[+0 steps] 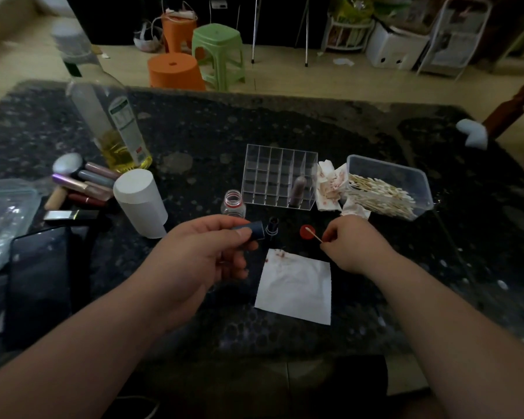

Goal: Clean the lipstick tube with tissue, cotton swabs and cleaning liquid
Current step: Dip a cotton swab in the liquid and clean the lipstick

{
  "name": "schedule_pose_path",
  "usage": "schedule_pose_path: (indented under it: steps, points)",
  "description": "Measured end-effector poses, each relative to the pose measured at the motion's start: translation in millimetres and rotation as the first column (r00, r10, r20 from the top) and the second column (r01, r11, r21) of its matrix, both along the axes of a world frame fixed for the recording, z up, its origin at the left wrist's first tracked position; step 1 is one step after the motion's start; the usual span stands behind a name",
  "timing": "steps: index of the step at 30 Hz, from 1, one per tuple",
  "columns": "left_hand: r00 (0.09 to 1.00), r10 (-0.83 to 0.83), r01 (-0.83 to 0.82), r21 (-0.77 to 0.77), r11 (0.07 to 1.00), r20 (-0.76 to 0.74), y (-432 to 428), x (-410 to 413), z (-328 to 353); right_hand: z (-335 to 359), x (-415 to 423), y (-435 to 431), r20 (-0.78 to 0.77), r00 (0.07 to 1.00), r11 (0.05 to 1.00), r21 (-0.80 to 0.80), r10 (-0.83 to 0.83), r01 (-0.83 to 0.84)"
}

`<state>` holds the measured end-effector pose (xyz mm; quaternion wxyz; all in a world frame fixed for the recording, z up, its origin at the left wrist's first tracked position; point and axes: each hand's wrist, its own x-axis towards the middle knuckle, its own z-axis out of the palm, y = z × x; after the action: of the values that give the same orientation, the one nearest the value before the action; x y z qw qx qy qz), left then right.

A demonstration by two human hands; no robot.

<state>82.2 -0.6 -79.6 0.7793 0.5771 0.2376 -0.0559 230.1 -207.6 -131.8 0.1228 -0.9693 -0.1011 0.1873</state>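
Two grips: left hand [206, 252] holds lipstick tube [253, 232] (dark blue), right hand [351, 246] pinches cotton swab [313, 234].

No text could be read anywhere: the green-and-white label [124, 122] on the tall bottle [91, 101] of yellow liquid carried printed lines and a small red mark, but all of it was too blurred to make out.

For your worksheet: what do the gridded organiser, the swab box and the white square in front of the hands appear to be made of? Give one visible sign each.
Gridded organiser: clear rigid plastic, likely acrylic; the table shows through its glossy walls.
Swab box: translucent, slightly cloudy plastic; the cotton swabs show through its side.
White square: tissue paper; matte, creased, stained red.
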Motion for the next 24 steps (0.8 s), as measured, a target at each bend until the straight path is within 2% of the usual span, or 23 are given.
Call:
schedule_pose_path:
  steps: [5, 7, 10, 12, 15, 17, 21, 24]
  points:
    - [0.999, 0.045, -0.045, -0.011, 0.999, -0.006, 4, 0, 1, 10, -12, 8, 0.088, 0.996, 0.995, 0.092, 0.016, -0.024]
    - [0.997, 0.070, -0.071, -0.015, 0.997, -0.018, 4, 0, 1, 14, -23, 15, 0.024, 0.997, 0.990, 0.119, 0.077, -0.080]
    - [0.996, 0.088, -0.089, -0.020, 0.996, -0.024, 3, -1, 3, 9, -38, 27, -0.049, 0.980, 0.981, -0.019, 0.193, -0.194]
    - [0.996, 0.082, -0.082, -0.013, 0.997, -0.030, 3, -2, 2, 2, -40, 34, -0.059, 0.985, 0.984, -0.062, 0.164, -0.167]
    - [0.997, 0.061, -0.059, 0.034, 0.998, -0.048, 3, -4, 1, -5, -39, 39, -0.120, 0.989, 0.994, -0.060, 0.083, -0.091]
    - [0.998, 0.032, -0.028, 0.072, 0.997, -0.062, 3, -5, -1, -1, -39, 39, -0.183, 0.979, 0.995, -0.038, 0.088, -0.096]
    - [0.988, -0.131, 0.142, 0.145, 0.979, -0.087, 9, -9, -7, 30, -48, 33, -0.202, 0.962, 0.969, 0.199, 0.184, -0.144]
    - [0.967, -0.250, 0.253, 0.153, 0.955, -0.040, 10, -14, -9, 60, -62, 27, -0.165, 0.963, 0.894, 0.429, 0.215, -0.126]
